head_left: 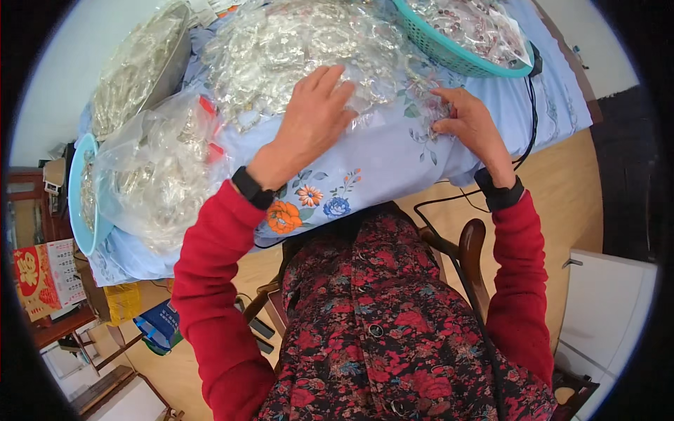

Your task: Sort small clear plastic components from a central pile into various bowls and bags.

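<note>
A wide pile of small clear plastic bags (281,49) with silvery, jewellery-like pieces covers the middle of the table. My left hand (316,112) is over the near edge of this pile, back up, its fingers stretched out and touching or just above the bags. To the right, my right hand (469,121) has thumb and forefinger apart, with the other fingers mostly hidden. Beside its fingertips a small clear packet (424,90) with thin silvery pieces lies on the flowered tablecloth (393,151). I see nothing held in either hand.
A teal basket (449,52) of bagged dark-red pieces stands at the far right, beside a black cable (532,119). On the left are a large clear bag (165,168), a light-blue basin (78,210) and a heaped tray (140,70). A wooden chair arm (473,256) rises below the table edge.
</note>
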Demonstrator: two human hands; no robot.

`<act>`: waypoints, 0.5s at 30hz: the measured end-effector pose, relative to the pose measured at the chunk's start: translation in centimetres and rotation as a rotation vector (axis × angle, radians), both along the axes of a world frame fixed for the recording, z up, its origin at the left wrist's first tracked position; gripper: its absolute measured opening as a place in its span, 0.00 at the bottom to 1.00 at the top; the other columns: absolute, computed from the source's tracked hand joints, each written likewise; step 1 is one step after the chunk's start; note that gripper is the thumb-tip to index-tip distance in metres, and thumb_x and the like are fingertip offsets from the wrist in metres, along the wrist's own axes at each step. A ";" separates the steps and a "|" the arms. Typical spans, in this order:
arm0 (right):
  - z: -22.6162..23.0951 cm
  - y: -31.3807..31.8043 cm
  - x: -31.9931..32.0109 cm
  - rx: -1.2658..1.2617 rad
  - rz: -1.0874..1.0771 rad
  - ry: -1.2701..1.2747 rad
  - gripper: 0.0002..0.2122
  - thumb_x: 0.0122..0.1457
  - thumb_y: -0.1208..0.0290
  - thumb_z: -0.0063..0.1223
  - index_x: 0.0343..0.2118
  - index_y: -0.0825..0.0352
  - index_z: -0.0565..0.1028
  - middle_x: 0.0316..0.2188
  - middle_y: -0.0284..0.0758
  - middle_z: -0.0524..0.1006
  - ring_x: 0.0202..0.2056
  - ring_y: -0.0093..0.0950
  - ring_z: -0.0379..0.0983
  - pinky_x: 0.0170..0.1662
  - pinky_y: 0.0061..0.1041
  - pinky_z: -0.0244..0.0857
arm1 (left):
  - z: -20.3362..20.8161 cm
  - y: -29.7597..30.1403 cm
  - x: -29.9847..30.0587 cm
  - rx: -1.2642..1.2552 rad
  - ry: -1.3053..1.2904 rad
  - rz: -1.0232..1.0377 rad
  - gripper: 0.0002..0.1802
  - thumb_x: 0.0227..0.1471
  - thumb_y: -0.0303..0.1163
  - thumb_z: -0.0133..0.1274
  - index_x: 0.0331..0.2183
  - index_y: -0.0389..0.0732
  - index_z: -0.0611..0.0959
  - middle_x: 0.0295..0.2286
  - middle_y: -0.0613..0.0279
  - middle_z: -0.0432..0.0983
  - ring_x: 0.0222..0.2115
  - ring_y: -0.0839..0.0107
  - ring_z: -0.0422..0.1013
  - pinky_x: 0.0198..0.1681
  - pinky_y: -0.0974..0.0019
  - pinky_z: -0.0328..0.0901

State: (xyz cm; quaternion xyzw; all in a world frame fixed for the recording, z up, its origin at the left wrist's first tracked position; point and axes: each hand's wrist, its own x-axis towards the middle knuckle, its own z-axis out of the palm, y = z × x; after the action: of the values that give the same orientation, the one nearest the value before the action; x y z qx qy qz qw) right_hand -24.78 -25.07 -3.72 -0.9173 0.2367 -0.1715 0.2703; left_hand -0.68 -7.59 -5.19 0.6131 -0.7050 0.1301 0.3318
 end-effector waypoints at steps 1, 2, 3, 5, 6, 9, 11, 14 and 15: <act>0.0 0.0 -0.1 0.053 -0.010 -0.022 0.24 0.38 0.78 0.61 0.44 0.66 0.73 0.30 0.36 0.71 0.28 0.27 0.64 0.34 0.24 0.61 | 0.1 -0.5 -0.3 0.038 -0.015 0.013 0.19 0.40 0.29 0.56 0.39 0.38 0.74 0.36 0.51 0.70 0.39 0.52 0.65 0.41 0.54 0.61; 0.0 0.0 -0.1 0.107 -0.020 -0.045 0.25 0.37 0.79 0.61 0.45 0.66 0.73 0.30 0.34 0.70 0.28 0.25 0.63 0.34 0.22 0.61 | 0.3 -0.9 -0.5 0.076 -0.031 0.027 0.20 0.39 0.29 0.57 0.38 0.37 0.74 0.35 0.52 0.70 0.38 0.52 0.65 0.40 0.54 0.61; 0.0 0.0 -0.3 0.161 -0.031 -0.069 0.25 0.37 0.79 0.62 0.45 0.66 0.73 0.30 0.33 0.70 0.27 0.24 0.61 0.33 0.20 0.60 | 0.4 -1.1 -0.6 0.115 -0.047 0.040 0.20 0.38 0.30 0.58 0.38 0.37 0.74 0.34 0.52 0.69 0.37 0.52 0.65 0.39 0.55 0.61; -0.5 -0.5 -0.6 0.168 -0.039 -0.063 0.26 0.37 0.80 0.62 0.45 0.66 0.73 0.30 0.33 0.69 0.27 0.22 0.61 0.33 0.19 0.60 | 0.5 -0.6 -0.3 0.149 -0.044 0.051 0.21 0.37 0.30 0.58 0.38 0.36 0.74 0.33 0.51 0.69 0.36 0.53 0.64 0.38 0.55 0.61; -0.8 -0.8 -0.8 0.174 -0.045 -0.062 0.26 0.37 0.81 0.62 0.46 0.66 0.73 0.30 0.32 0.69 0.27 0.21 0.61 0.34 0.19 0.60 | 0.7 -0.3 0.2 0.183 -0.046 0.062 0.23 0.36 0.31 0.59 0.38 0.36 0.74 0.32 0.51 0.68 0.35 0.53 0.64 0.37 0.55 0.61; -1.2 -1.4 -1.2 0.220 -0.076 -0.087 0.26 0.37 0.82 0.61 0.46 0.66 0.73 0.31 0.31 0.69 0.28 0.20 0.61 0.34 0.18 0.60 | 0.8 -0.3 0.5 0.241 0.023 0.095 0.26 0.33 0.32 0.60 0.39 0.35 0.74 0.31 0.49 0.67 0.35 0.53 0.64 0.37 0.56 0.61; -1.4 -1.5 -1.3 0.298 -0.118 -0.135 0.25 0.38 0.83 0.59 0.46 0.66 0.74 0.32 0.30 0.70 0.28 0.19 0.61 0.34 0.17 0.60 | 0.8 -0.2 0.6 0.289 0.168 0.142 0.28 0.31 0.33 0.61 0.39 0.34 0.73 0.32 0.47 0.66 0.35 0.52 0.64 0.38 0.57 0.61; -1.6 -1.6 -1.2 0.325 -0.125 -0.204 0.24 0.39 0.84 0.57 0.45 0.65 0.74 0.32 0.29 0.70 0.28 0.18 0.61 0.34 0.17 0.60 | 0.9 0.1 1.1 0.344 0.196 0.155 0.29 0.30 0.32 0.61 0.39 0.33 0.73 0.32 0.46 0.65 0.35 0.52 0.63 0.39 0.57 0.61; -1.6 -1.5 -1.3 0.336 -0.130 -0.238 0.24 0.40 0.84 0.56 0.45 0.65 0.74 0.32 0.28 0.71 0.28 0.18 0.62 0.34 0.17 0.61 | 0.9 0.1 1.2 0.370 0.212 0.159 0.29 0.30 0.32 0.60 0.39 0.32 0.73 0.32 0.45 0.65 0.35 0.52 0.63 0.39 0.58 0.61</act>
State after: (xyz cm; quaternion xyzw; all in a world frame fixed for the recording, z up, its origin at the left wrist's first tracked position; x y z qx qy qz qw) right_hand -26.07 -26.58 -5.29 -0.8154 0.2873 -0.2538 0.4338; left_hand 0.49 -7.48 -4.28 0.7274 -0.6275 -0.0407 0.2748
